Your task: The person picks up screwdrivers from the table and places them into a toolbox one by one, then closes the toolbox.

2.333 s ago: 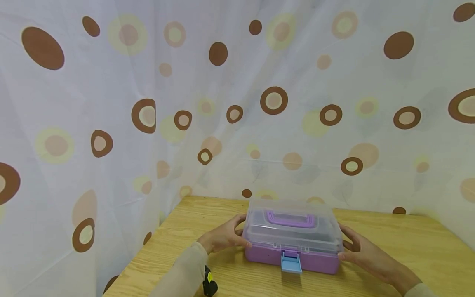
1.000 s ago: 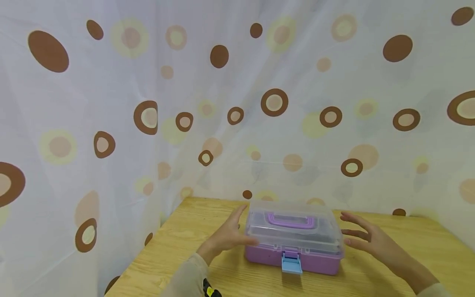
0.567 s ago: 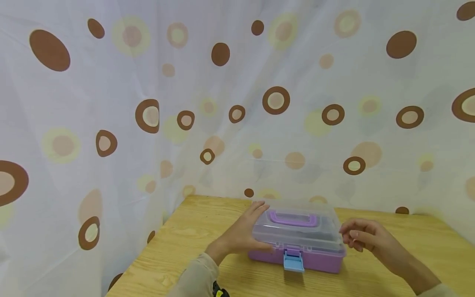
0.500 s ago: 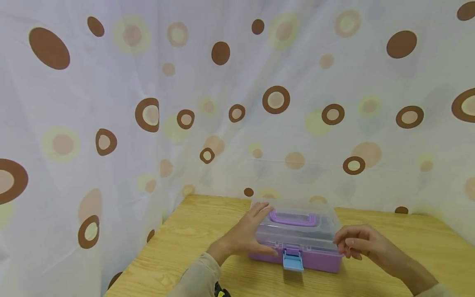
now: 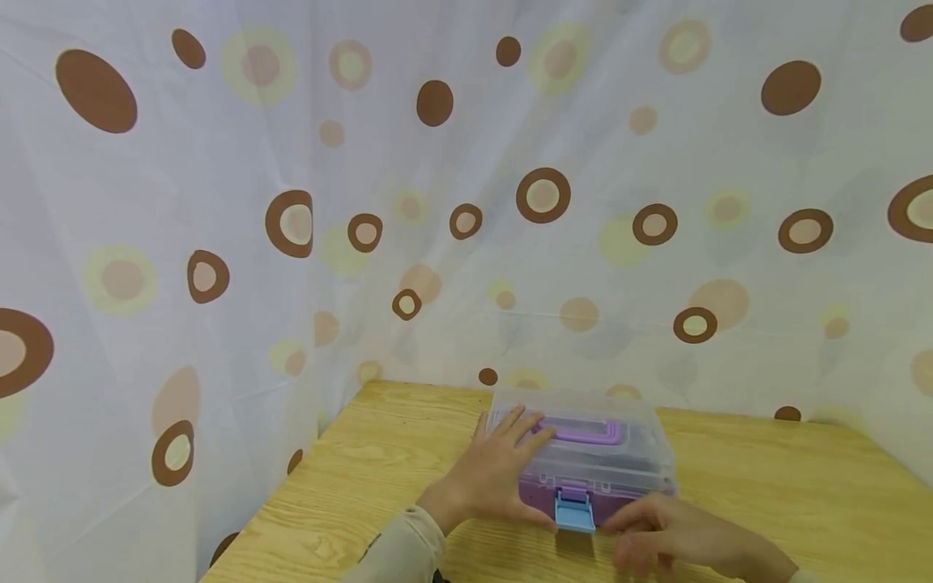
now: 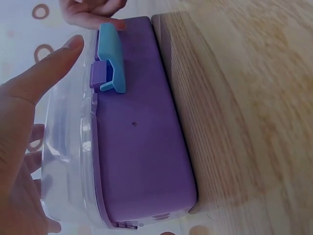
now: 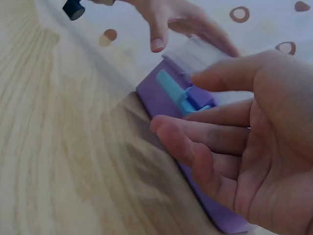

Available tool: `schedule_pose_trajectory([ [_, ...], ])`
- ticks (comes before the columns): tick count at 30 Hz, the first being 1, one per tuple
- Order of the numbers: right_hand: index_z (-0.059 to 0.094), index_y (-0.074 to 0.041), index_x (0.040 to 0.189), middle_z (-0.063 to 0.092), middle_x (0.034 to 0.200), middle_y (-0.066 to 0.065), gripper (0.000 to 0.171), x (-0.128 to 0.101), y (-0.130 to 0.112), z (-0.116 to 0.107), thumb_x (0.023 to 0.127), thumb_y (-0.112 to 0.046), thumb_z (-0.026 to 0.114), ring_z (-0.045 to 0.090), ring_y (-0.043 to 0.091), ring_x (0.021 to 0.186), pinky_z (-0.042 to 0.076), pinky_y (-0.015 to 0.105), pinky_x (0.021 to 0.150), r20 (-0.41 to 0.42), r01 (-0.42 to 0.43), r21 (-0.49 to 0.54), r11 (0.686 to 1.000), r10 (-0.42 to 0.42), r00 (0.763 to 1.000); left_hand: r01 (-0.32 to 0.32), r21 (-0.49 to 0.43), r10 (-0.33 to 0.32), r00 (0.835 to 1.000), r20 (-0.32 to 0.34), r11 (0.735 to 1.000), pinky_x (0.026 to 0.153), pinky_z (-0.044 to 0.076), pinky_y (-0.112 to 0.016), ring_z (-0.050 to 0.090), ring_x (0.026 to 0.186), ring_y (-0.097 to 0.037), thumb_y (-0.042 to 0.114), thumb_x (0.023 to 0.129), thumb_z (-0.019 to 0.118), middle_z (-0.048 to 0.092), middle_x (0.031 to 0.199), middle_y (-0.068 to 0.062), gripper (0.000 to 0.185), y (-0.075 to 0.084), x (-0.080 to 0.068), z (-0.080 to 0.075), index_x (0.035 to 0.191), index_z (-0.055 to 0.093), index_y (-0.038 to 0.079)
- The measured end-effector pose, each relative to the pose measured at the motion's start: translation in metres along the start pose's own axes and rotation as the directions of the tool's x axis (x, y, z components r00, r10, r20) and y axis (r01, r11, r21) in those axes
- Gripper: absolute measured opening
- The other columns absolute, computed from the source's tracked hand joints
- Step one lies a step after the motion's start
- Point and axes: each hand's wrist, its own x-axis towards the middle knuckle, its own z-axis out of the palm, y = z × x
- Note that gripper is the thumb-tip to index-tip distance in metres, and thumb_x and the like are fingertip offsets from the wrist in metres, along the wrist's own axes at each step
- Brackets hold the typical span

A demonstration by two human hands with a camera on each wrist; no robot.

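Note:
A plastic storage box with a purple base [image 5: 535, 495] and a clear lid [image 5: 634, 465] sits on the table, lid down. A purple handle [image 5: 612, 435] lies on the lid. On the front, a blue latch [image 5: 574, 515] sticks outward, swung away from the base. My left hand [image 5: 492, 474] spreads its fingers over the lid's left part, thumb pointing toward the latch. My right hand [image 5: 678, 530] is at the front right, loosely curled and holding nothing, its fingertips close beside the latch. In the left wrist view, a right fingertip [image 6: 115, 23] overlaps the latch's end.
The wooden table [image 5: 787, 486] extends to both sides of the box. A dotted white curtain [image 5: 598, 267] hangs behind it and along the left. A black device [image 7: 73, 9] shows at my left wrist in the right wrist view.
My left hand has come from the box's left side onto the lid. My right hand has left the right side and moved down and left to the front latch. The box has hardly moved.

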Motion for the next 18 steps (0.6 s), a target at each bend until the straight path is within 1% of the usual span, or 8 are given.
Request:
schedule_pose_trajectory([
  [2,0.041,0.022,0.143,0.073,0.109,0.021,0.051,0.001,0.004,0.003,0.112,-0.017,0.045,0.072,0.022,0.088,0.058,0.024,0.067,-0.008,-0.014,0.008,1.0,0.014,1.0,-0.01,0.017,0.01,1.0,-0.008,1.0,0.112,0.023,-0.074,0.019,0.155,-0.032,0.083,0.069,0.074,0.029,0.167,-0.005,0.119,0.001,0.0,0.002,0.163,0.034,0.021],
  [4,0.028,0.026,0.146,0.071,0.111,0.023,0.056,0.002,0.007,0.006,0.112,-0.016,0.044,0.071,0.026,0.093,0.058,0.026,0.072,0.004,-0.011,0.036,0.999,0.011,1.0,-0.019,0.037,0.02,1.0,-0.02,0.999,0.112,0.024,-0.073,0.019,0.155,-0.031,0.084,0.068,0.073,0.03,0.166,-0.005,0.12,0.001,0.0,0.004,0.163,0.033,0.021],
  [6,0.016,0.028,0.147,0.07,0.113,0.024,0.061,0.004,0.009,0.008,0.112,-0.015,0.043,0.07,0.027,0.096,0.058,0.026,0.074,0.021,-0.005,0.069,0.998,0.004,1.0,-0.028,0.056,0.03,0.999,-0.036,0.998,0.112,0.025,-0.073,0.02,0.154,-0.031,0.085,0.067,0.073,0.031,0.166,-0.005,0.121,0.001,0.001,0.006,0.162,0.033,0.021],
  [9,0.009,0.029,0.146,0.069,0.113,0.025,0.062,0.007,0.014,0.01,0.111,-0.01,0.043,0.07,0.024,0.095,0.057,0.024,0.072,0.028,0.014,0.112,0.994,-0.018,0.999,-0.027,0.078,0.032,0.998,-0.063,0.997,0.112,0.026,-0.072,0.022,0.154,-0.029,0.087,0.066,0.072,0.033,0.165,-0.005,0.122,0.002,0.0,0.008,0.162,0.035,0.021],
  [12,0.01,0.03,0.144,0.069,0.113,0.024,0.061,0.01,0.02,0.011,0.11,-0.009,0.043,0.069,0.021,0.093,0.054,0.021,0.067,0.011,0.023,0.128,0.992,-0.024,1.0,-0.026,0.092,0.034,0.995,-0.091,0.995,0.113,0.026,-0.071,0.026,0.153,-0.027,0.088,0.065,0.072,0.035,0.164,-0.004,0.123,0.002,0.0,0.01,0.162,0.036,0.021],
  [15,0.015,0.029,0.144,0.07,0.111,0.022,0.059,0.013,0.023,0.013,0.11,-0.01,0.043,0.068,0.02,0.091,0.052,0.02,0.064,-0.015,0.024,0.128,0.992,-0.022,1.0,-0.021,0.095,0.032,0.993,-0.115,0.995,0.112,0.028,-0.071,0.03,0.151,-0.026,0.087,0.064,0.073,0.038,0.162,-0.003,0.122,0.003,-0.001,0.013,0.161,0.037,0.022],
  [18,0.026,0.027,0.142,0.072,0.106,0.018,0.054,0.018,0.025,0.015,0.109,-0.01,0.047,0.068,0.017,0.085,0.049,0.018,0.06,-0.05,0.035,0.096,0.995,-0.03,0.998,-0.005,0.101,0.017,0.993,-0.118,0.995,0.112,0.028,-0.07,0.033,0.149,-0.024,0.086,0.064,0.074,0.04,0.161,-0.002,0.12,0.004,-0.001,0.014,0.16,0.038,0.023],
])
